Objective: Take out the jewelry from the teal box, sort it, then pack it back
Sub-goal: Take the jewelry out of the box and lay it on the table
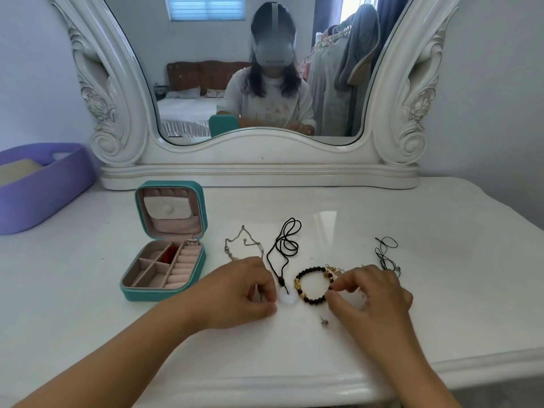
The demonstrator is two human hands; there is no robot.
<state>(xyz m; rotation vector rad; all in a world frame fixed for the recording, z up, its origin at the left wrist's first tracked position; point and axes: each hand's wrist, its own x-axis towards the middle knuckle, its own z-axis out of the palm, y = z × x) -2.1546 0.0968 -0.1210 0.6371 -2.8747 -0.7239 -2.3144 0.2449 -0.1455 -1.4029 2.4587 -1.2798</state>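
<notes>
White vanity in a pale-walled bedroom

A glossy white counter with a curved, moulded front edge carries a large mirror in a carved white frame, scrolled on both sides, standing on a stepped white base against a pale bluish-white wall. At the far left of the counter sits a purple bin with something beige inside. The mirror reflects a bed with white bedding and a brown padded headboard, a window with a blue blind, daylight coming through it, and a rack of hanging clothes beside a dark curtain. Soft light gleams on the counter.
</notes>
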